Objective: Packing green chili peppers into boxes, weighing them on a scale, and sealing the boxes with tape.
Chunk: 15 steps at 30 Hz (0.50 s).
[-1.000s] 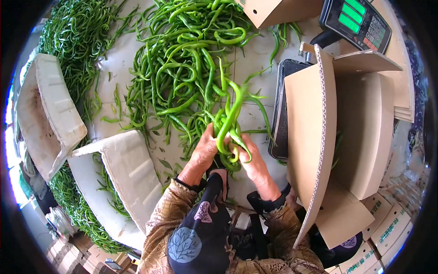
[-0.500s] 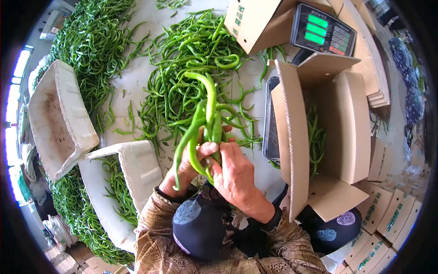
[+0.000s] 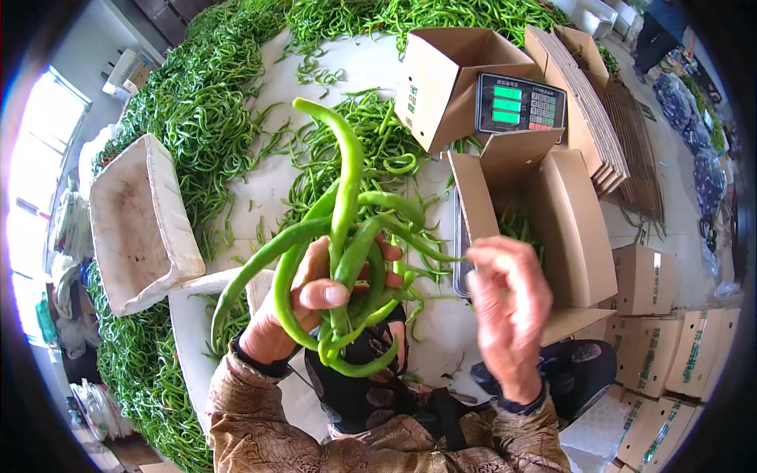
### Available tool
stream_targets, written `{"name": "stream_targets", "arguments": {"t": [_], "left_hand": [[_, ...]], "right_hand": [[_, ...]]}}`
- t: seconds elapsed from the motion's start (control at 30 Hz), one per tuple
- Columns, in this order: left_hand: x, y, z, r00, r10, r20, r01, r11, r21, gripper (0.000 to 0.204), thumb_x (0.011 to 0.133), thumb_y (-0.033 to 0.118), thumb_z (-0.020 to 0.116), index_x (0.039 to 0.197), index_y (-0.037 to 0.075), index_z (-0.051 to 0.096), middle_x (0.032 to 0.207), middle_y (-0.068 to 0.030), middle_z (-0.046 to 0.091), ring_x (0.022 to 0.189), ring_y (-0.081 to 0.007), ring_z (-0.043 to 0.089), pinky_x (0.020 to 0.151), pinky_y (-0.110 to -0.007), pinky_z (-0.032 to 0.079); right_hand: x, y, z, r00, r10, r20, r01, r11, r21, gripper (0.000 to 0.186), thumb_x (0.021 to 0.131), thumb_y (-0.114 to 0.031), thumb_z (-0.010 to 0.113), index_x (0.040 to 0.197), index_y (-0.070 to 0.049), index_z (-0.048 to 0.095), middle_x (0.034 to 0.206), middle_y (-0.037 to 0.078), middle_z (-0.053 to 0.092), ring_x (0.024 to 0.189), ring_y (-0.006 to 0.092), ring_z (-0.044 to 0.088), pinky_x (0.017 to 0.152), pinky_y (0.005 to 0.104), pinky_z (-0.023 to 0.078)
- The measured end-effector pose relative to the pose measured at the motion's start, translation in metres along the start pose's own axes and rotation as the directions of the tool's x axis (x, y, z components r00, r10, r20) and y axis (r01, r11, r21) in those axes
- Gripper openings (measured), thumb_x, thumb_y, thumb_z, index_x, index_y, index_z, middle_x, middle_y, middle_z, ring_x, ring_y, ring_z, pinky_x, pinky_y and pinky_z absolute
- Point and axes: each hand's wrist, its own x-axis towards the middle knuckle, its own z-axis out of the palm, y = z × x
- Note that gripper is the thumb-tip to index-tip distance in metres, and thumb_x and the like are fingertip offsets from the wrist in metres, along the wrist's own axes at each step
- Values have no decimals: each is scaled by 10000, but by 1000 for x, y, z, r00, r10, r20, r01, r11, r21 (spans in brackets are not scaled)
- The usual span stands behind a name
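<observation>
My left hand [image 3: 314, 295] is closed round a bunch of long green chili peppers [image 3: 347, 189], its thumb across them. The peppers are curved and fan out above and below the grip; one thick, pale green pepper points away from me. To the right of the bunch, my right hand [image 3: 509, 315] is raised with nothing visible in it. Its fingers look loosely stretched and partly smeared by motion, close to a pepper tip. Just beyond that hand stands an open cardboard box [image 3: 579, 229] with some green peppers inside.
Loose chili peppers [image 3: 371, 134] lie in a pile ahead, with a larger heap [image 3: 197, 102] at the left. White foam boxes [image 3: 150, 213] stand at the left. A scale display [image 3: 520, 102] stands behind the open box, beside another carton [image 3: 430, 91]. Stacked cartons [image 3: 643, 355] fill the lower right.
My right hand has come off the peppers and moved right, towards the open box. My left hand still holds the bunch, now more spread out. The view has tilted to show more ahead.
</observation>
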Motion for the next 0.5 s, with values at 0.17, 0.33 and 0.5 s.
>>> {"name": "stream_targets", "arguments": {"t": [0.17, 0.33, 0.5], "left_hand": [[-25, -5, 26, 996, -61, 71, 52, 992, 117, 895, 620, 419, 786, 1296, -54, 439, 1191, -154, 562, 1040, -248, 614, 901, -368, 528], [-34, -44, 36, 980, -90, 178, 100, 994, -51, 821, 717, 249, 777, 1371, -24, 362, 1284, -169, 496, 1156, -269, 546, 843, -380, 554], [-39, -90, 26, 982, -39, 185, 94, 950, -298, 931, 678, 211, 808, 1432, 41, 288, 1295, -175, 490, 1138, -294, 571, 1001, -415, 459]], "right_hand": [[38, -14, -10, 944, 166, 286, -212, 967, 139, 324, 874, -262, 688, 1040, 12, 642, 959, 84, 636, 725, 94, 529, 600, 235, 425], [60, -10, 6, 638, 358, 681, -580, 805, 120, 323, 864, -311, 692, 959, -3, 666, 790, 17, 649, 660, 85, 539, 600, 247, 422], [58, 2, 6, 690, 427, 584, -715, 525, 461, 205, 924, -223, 630, 951, -19, 638, 875, 71, 663, 676, 113, 605, 614, 229, 528]]}}
